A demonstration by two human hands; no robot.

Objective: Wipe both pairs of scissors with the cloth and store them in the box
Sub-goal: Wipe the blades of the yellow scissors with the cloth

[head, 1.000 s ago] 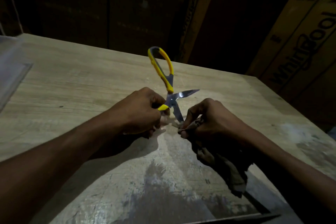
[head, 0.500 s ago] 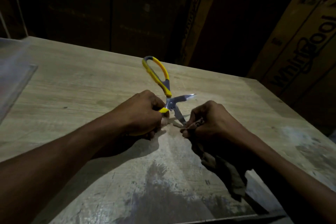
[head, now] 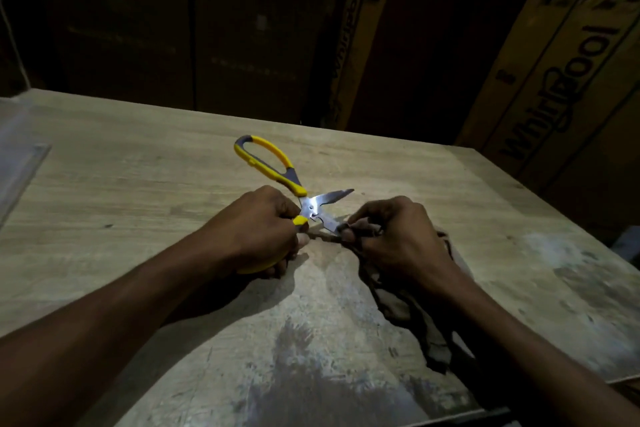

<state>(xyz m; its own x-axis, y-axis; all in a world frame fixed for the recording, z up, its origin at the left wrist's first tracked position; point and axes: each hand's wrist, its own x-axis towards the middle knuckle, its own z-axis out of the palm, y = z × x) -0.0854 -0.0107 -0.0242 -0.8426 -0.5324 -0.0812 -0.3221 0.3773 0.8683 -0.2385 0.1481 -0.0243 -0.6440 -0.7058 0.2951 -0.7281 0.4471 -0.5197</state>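
From the head camera, the left hand (head: pixel 258 230) grips one yellow handle of the scissors (head: pixel 304 199), which are spread open above the middle of the bench (head: pixel 121 184). The right hand (head: pixel 394 239) pinches the dark cloth (head: pixel 415 319) around the lower blade, its fingers (head: pixel 349 234) curled tight. The wiping of this first pair looks to be in progress; a second pair and the storage box are not in view, so most of the task seems left. Cardboard cartons (head: pixel 568 80) behind read "Whirlpool".

dim room, worn wooden table (head: pixel 138 191), cardboard boxes (head: pixel 568 80) stacked behind it
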